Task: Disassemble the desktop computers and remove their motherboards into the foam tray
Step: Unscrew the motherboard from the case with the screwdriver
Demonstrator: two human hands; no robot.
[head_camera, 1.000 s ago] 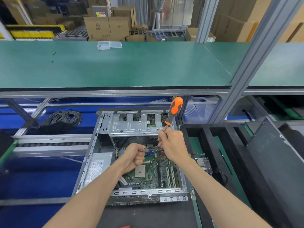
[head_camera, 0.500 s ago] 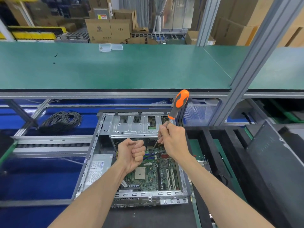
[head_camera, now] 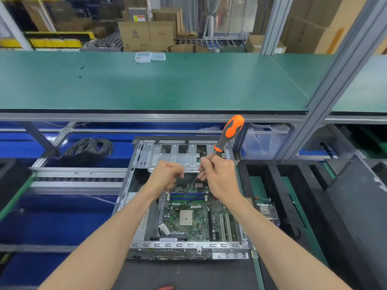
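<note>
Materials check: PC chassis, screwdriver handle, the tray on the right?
PC chassis: looks like bare stamped sheet steel, dull grey, with punched slots and folded edges. Screwdriver handle: probably moulded plastic with rubbery black inlays, glossy orange. Tray: seemingly matte black foam, with thick soft-edged dividers.

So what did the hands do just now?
The left hand lifted up off the motherboard, away from the blue cable it was pulling, fingers curled. The right hand rose a little too, keeping its grip on the orange screwdriver. The computer case and foam tray stayed put.
</note>
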